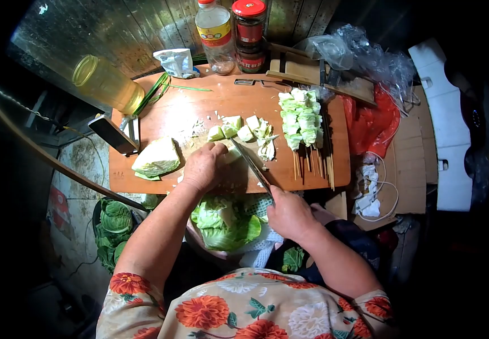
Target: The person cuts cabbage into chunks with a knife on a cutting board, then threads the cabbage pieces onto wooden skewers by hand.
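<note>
My right hand [291, 213] is closed round the handle of a knife [251, 163], whose blade points up and left over the board. Against the blade's left side, my left hand [205, 165] presses on a piece of cabbage [232, 156]; its fingers are bent and partly cover the piece. Just beyond the knife lie several cut cabbage chunks [245, 133] and scraps. A larger cabbage wedge [157, 158] rests left of my left hand. Cabbage skewers [301, 118] lie side by side at the right of the wooden board [188, 104].
Loose cabbage leaves [227, 223] sit in front of me below the board. A phone [113, 135] stands at the left edge, near a jar of yellow liquid [109, 85]. At the back are a plastic bottle [216, 37] and red-lidded jars [249, 25]. Whole cabbages [114, 220] lie lower left.
</note>
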A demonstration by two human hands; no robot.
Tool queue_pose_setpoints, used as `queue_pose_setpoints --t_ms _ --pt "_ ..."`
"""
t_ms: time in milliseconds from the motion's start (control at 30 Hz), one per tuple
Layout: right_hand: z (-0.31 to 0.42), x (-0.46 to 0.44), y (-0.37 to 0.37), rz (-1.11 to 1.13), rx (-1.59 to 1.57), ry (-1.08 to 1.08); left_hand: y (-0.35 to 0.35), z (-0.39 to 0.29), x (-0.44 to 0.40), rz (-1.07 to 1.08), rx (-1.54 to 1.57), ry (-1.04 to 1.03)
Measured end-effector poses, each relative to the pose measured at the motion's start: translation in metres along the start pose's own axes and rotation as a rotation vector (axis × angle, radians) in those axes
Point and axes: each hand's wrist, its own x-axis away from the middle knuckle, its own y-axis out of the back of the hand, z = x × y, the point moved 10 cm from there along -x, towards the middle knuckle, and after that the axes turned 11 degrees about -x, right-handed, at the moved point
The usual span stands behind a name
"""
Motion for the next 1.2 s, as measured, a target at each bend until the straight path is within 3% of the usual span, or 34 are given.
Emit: queue_pose_setpoints --t_ms 167,233,467,533,633,933,1200 --pt "-0.005 -0.004 -0.001 -0.001 0.031 0.019 0.005 -0.003 0.001 -0.070 0.017 -0.053" --pt "-0.005 -0.005 -0.001 -0.008 0.032 0.047 0.005 0.005 0.001 -0.062 0.174 0.024" --pt "0.001 0.000 0.004 -0.006 0.055 0.003 -0.006 0.017 -0.004 -0.039 0.279 0.127" --pt "0.015 0.007 0.010 -0.032 0.004 0.041 -0.001 0.019 0.002 -0.038 0.325 0.259" --pt "0.028 0.016 0.007 -0.073 -0.022 0.145 -0.007 0.020 0.004 -0.064 0.361 0.281" --pt "0.028 0.019 -0.008 0.042 -0.021 0.088 -0.008 0.014 0.006 -0.247 0.149 0.124" --pt "0.032 0.021 -0.002 0.010 -0.070 0.157 -0.006 0.012 0.002 -0.174 0.167 0.188"
